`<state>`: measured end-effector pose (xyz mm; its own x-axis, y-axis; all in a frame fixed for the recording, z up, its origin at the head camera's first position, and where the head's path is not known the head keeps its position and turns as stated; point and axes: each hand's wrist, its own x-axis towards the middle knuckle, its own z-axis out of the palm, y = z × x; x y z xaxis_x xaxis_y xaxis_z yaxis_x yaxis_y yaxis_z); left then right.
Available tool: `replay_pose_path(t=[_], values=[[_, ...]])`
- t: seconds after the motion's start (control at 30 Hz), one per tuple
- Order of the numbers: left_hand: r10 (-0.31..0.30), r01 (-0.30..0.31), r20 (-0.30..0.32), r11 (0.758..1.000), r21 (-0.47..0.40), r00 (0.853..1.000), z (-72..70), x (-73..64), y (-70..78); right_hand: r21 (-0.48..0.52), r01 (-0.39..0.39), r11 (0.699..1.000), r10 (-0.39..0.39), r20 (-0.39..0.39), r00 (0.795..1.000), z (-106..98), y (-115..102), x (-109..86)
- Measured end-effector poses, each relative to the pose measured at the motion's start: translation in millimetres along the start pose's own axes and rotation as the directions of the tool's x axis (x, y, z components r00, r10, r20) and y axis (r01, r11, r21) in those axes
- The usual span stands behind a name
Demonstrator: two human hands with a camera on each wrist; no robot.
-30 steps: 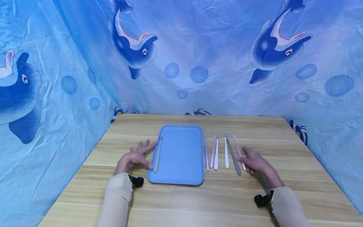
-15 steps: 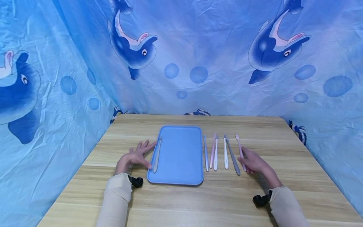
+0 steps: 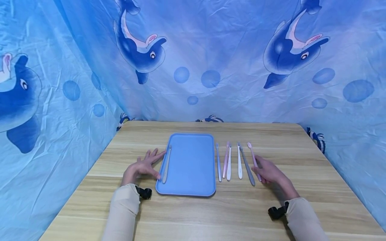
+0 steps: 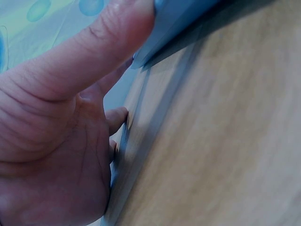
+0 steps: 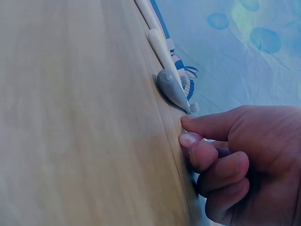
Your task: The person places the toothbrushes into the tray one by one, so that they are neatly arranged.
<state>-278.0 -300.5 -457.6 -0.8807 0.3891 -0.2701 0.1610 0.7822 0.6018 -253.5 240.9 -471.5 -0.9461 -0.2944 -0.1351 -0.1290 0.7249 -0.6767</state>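
My right hand pinches the handle of a pink toothbrush at the right end of a row. In the right wrist view, its rounded handle end pokes out between thumb and fingers. Just left of it lies a grey toothbrush. With fingers spread, my left hand rests at the left edge of a blue tray, thumb and fingertips touching the rim. Inside that tray, along its left side, lies another grey toothbrush. The left wrist view shows the thumb against the tray's side.
Between the tray and the right hand lie a blue toothbrush, a second pink one and two white ones, one close to the pink and the other near the grey. A dolphin-print curtain stands behind the wooden table.
The head of the pink toothbrush in my right hand swung right, away from the grey one, then partly back left. My left hand and the tray stay put.
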Motion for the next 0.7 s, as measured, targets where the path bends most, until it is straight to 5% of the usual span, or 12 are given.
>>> replay_pose_path(t=[0.7], values=[[-0.002,0.002,-0.003,1.000,-0.019,1.000,-0.1,-0.8,0.4,0.031,0.043,0.999,-0.043,0.016,0.999,-1.0,-0.2,-0.4]])
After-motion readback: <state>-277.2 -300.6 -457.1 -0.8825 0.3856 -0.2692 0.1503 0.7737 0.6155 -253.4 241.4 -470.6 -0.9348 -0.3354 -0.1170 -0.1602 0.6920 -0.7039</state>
